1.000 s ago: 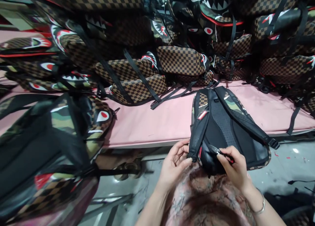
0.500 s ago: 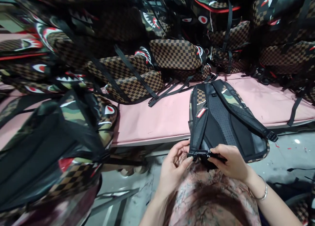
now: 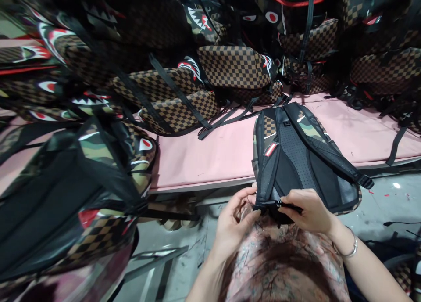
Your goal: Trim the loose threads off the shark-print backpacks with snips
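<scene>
Fingers (image 3: 290,199) of R hand (image 3: 307,212) clamped on a slim dark hand tool (image 3: 279,203), long axis near level, tip L toward the lower strap end (image 3: 259,202); L hand (image 3: 235,216), nearer, pinches that, it seems. Backpack (image 3: 297,161) lies back-panel up, overhanging pink tabletop (image 3: 204,161), approx. lapside.

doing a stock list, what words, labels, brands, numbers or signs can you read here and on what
No text can be read.
Red-and-white tag on the backpack: too small to read.
Pale specks on the dark item in the right hand: too small to make out.
Eyes and teeth on the piled bags: pictures, not words.
</scene>
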The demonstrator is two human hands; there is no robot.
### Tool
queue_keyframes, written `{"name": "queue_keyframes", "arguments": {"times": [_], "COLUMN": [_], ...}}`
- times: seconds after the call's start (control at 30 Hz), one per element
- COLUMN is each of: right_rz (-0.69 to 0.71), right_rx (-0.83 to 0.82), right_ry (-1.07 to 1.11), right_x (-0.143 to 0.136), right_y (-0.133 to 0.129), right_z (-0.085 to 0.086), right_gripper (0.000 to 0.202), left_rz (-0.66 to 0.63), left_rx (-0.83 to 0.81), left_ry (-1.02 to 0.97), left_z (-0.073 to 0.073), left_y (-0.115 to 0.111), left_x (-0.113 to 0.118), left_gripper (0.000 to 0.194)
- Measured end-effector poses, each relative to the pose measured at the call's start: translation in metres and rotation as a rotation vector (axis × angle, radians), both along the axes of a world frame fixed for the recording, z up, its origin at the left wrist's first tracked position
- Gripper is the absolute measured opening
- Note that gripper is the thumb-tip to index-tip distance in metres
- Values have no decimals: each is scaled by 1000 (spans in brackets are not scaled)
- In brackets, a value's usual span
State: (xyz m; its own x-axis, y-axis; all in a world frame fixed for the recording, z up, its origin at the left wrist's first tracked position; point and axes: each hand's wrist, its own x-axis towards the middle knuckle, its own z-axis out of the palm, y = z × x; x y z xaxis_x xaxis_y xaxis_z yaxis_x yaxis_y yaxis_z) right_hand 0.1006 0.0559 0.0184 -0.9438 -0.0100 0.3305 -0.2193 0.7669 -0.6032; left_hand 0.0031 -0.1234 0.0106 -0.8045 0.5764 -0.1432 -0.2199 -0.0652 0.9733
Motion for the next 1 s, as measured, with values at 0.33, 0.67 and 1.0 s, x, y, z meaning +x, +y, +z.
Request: {"name": "queue_keyframes", "arguments": {"times": [0.33, 0.67, 1.0], "right_rz": [-27, 5, 54], "right_rx": [-3, -26, -108], "right_ry": [9, 21, 49], "right_x": [3, 3, -11], "right_y": [1, 3, 3], "right_z": [2, 3, 1], "right_gripper": [16, 19, 12], "left_rz": [22, -11, -30], "left_rx": [-13, 10, 43], "left_ry": [-15, -8, -58], "left_z": [-1, -2, -10], "left_y": [-2, 0, -4], "left_x": [0, -2, -3], "left_gripper": [42, 43, 46]}}
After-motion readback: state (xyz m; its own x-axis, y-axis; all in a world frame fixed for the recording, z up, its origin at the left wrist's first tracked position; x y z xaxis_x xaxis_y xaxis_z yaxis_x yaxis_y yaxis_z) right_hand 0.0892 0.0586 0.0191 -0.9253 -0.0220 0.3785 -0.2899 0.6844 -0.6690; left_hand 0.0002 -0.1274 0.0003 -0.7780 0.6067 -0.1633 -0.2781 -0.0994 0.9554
